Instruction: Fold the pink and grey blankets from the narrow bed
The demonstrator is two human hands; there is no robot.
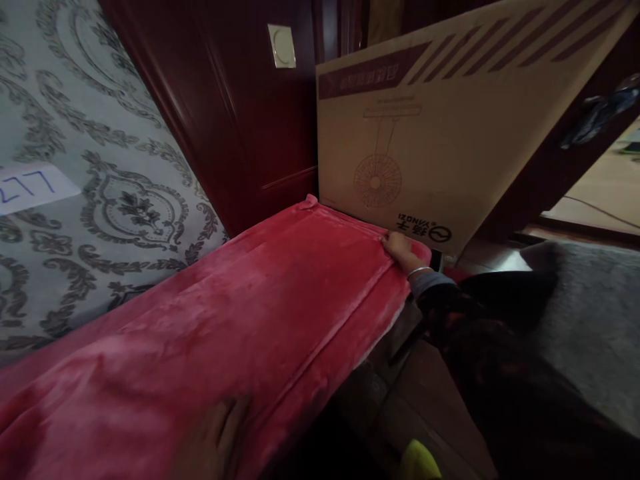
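Note:
A red plush cover (280,287) is spread over a long, bench-like surface, with creases along its near side and a fold at the far end. At the far right corner, my right hand (399,248) is closed on the cover's edge, pinching the fabric. The wrist wears a thin bracelet, below which a grey cuff and dark sleeve show. Lower down, my left hand (213,437) rests on the plush with its fingers stretched out; motion blurs it, and the bottom of the frame cuts it off.
A large cardboard box (425,147) with a printed fan stands beyond the cover's far end, against dark red door panelling (240,100). Patterned wallpaper (125,193) runs along the left. Tiled floor (425,387) lies below, with a grey rug (595,320) at right.

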